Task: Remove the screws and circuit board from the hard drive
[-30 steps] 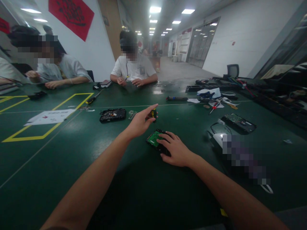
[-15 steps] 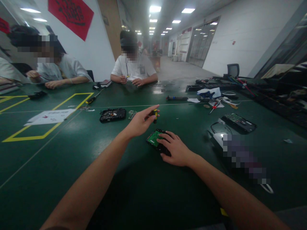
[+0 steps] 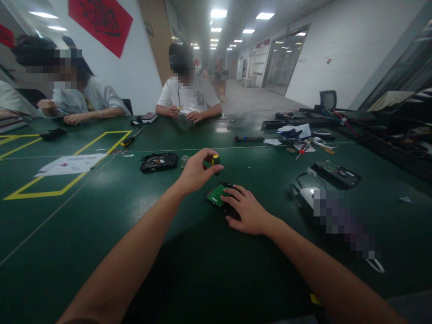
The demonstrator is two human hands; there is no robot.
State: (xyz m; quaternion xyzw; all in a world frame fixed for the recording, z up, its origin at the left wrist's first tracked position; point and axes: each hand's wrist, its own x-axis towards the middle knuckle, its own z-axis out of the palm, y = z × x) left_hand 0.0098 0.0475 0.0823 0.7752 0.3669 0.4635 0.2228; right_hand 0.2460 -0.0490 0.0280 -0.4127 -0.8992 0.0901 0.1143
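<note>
My left hand (image 3: 196,173) is closed round a small black and yellow screwdriver (image 3: 215,161), held just above the green table (image 3: 101,216). My right hand (image 3: 246,208) lies flat, fingers spread, on a hard drive (image 3: 218,196) with its green circuit board facing up. The screwdriver sits a little beyond and left of that drive.
Another opened drive (image 3: 158,161) lies further left, and a third drive (image 3: 335,173) to the right. A white sheet (image 3: 72,163) rests inside yellow floor-tape lines. Tools and cloths (image 3: 297,132) clutter the far right. People sit across the table (image 3: 187,96) and at left (image 3: 77,101).
My left hand's stretched-out fingers have curled over the screwdriver and gripped its handle. My right hand has stayed on the drive.
</note>
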